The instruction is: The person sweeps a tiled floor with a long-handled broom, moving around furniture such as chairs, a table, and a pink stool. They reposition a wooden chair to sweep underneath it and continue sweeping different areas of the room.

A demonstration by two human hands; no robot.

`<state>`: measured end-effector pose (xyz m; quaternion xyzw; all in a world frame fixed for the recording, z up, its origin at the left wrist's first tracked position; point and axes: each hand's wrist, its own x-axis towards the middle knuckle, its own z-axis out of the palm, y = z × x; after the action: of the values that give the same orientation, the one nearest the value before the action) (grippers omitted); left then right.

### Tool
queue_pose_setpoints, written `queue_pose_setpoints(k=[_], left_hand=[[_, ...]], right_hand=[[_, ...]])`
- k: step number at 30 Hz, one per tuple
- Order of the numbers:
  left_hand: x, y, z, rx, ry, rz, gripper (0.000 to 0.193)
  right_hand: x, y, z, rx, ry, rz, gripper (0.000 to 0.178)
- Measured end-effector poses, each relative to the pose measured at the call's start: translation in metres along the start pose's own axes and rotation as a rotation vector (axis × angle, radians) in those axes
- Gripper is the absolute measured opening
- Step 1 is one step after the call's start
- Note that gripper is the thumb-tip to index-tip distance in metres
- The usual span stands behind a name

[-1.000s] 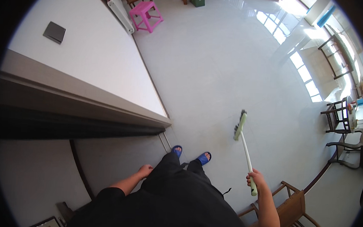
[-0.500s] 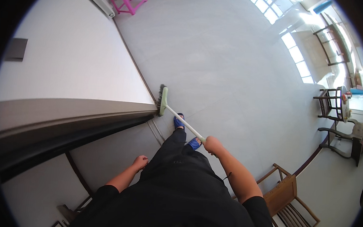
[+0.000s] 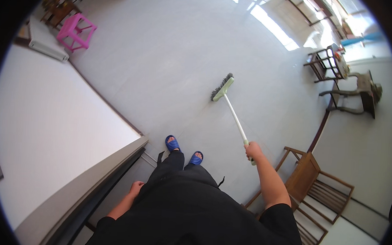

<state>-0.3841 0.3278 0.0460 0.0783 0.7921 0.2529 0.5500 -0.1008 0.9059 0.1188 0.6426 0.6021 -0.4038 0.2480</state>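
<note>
My right hand [image 3: 253, 150] is wrapped round the green grip at the end of a floor brush [image 3: 236, 117]. Its white handle slants away from me to a pale green head with dark grey bristles, which is down at the grey floor ahead of my feet. Beside my left hip hangs my left hand [image 3: 137, 187], its fingers curled in and nothing visible in them. Blue slippers [image 3: 172, 143] are on my feet, short of the brush head.
A white wall [image 3: 71, 115] ends in a doorway frame [image 3: 131, 147] at my left. Wooden chairs [image 3: 309, 179] stand close on the right. Farther off are a dark carved chair [image 3: 363, 94], a small stool-like stand [image 3: 325, 63] and, far left, a pink stool [image 3: 75, 33].
The brush head has swung from the wall's corner out to the right and forward over open floor, with my right hand moving right. My view has turned, and my feet have shifted.
</note>
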Motion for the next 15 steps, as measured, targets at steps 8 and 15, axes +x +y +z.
queue_pose_setpoints(k=[8, 15], left_hand=[[0.101, -0.036, -0.007, 0.256, -0.18, 0.105, 0.03], [0.136, 0.021, -0.016, 0.482, -0.189, 0.199, 0.031]], right_hand=[[-0.19, 0.199, 0.138, 0.868, -0.346, 0.369, 0.014], [-0.307, 0.184, 0.154, 0.874, -0.29, 0.528, 0.01]])
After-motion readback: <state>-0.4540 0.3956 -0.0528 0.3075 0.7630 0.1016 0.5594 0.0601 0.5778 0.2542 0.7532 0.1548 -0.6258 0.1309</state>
